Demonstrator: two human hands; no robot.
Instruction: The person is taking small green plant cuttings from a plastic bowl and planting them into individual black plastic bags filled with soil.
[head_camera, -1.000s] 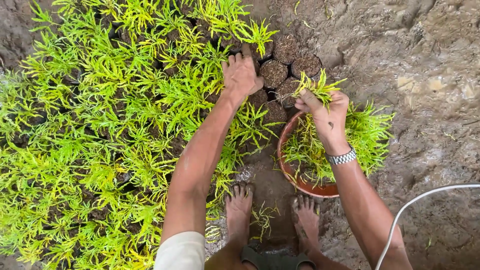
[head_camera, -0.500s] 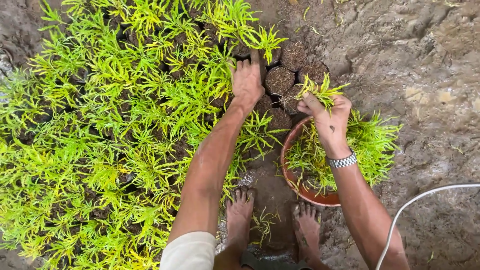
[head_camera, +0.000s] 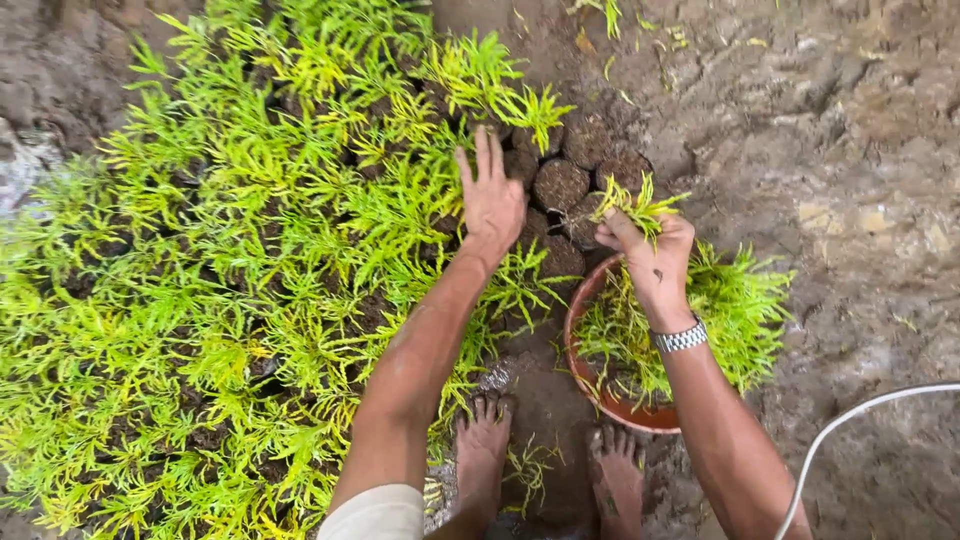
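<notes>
Muddy ground; left hand (head_camera: 492, 205) fingers released over soil pots (head_camera: 560, 184); right hand (head_camera: 652, 255) fingers grasping cutting (head_camera: 632, 201).

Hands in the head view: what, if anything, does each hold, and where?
Right hand pinches a yellow-green leafy cutting by its stem base; left hand holds nothing.

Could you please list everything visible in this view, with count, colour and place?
planted seedlings: many, yellow-green, packed bed on the left
bare soil pots: several, dark brown, by the bed's right edge
basin: one, reddish-brown, right of centre, full of cuttings
loose cuttings: a heap, yellow-green, in the basin
hose: one, white, lower right
muddy ground: brown, right and top
wristwatch: one, silver, right wrist
feet: two, bare, bottom centre
left hand: open, over the soil pots
right hand: pinching one cutting
</notes>
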